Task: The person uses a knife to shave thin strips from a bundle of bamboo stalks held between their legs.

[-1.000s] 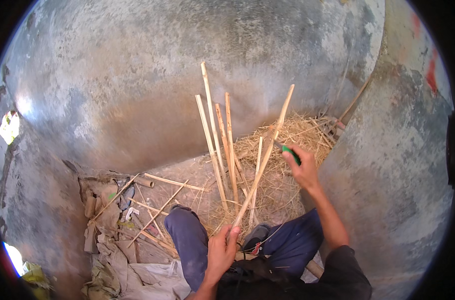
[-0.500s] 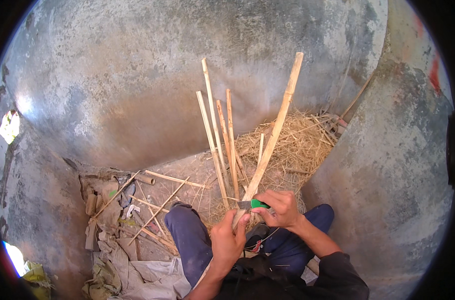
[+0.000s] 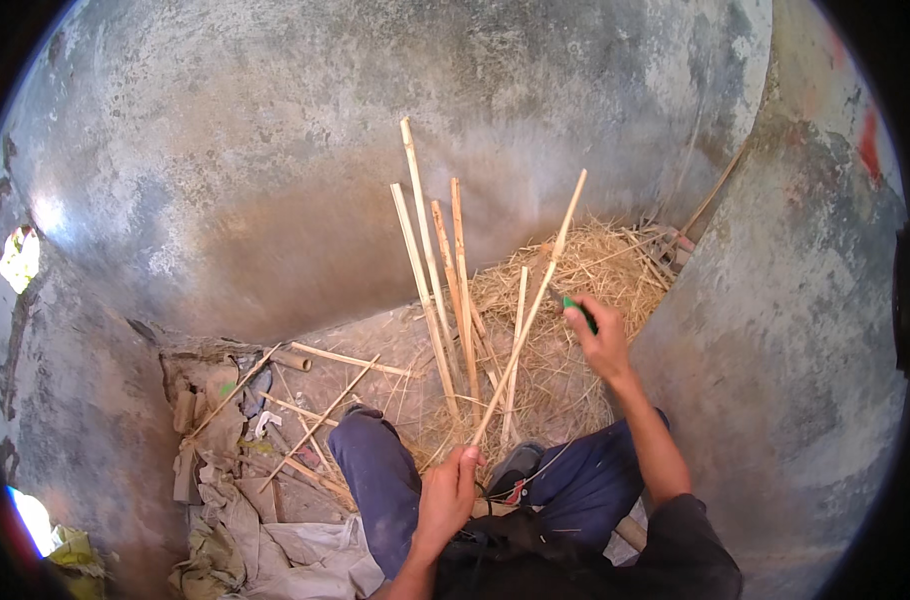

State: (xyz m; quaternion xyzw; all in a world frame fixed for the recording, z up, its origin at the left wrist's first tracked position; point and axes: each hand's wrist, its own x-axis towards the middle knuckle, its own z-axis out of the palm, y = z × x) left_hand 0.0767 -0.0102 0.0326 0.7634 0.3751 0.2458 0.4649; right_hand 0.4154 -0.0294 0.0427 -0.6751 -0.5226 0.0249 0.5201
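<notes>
My left hand [image 3: 449,492] is closed round the lower end of a long, narrow bamboo strip [image 3: 566,225], which slants up and away to the right. My right hand [image 3: 605,345] grips a knife [image 3: 581,313] with a green handle. Its dark blade lies close beside the strip, partway up; whether it touches I cannot tell. Just left of the held strip, a shorter bamboo strip [image 3: 520,310] stands leaning. Further left, several upright bamboo strips [image 3: 412,240] lean together.
A heap of shavings [image 3: 615,275] lies along the far wall [image 3: 325,150]. Loose sticks [image 3: 325,425], rubble and crumpled sacking [image 3: 305,550] cover the floor at left. My bent knees [image 3: 375,480] frame the work, and a curved grey wall [image 3: 765,400] stands close at right.
My right hand with the knife has moved up and right, away from my left hand. The held strip has turned, showing a narrower side, and its top sits lower.
</notes>
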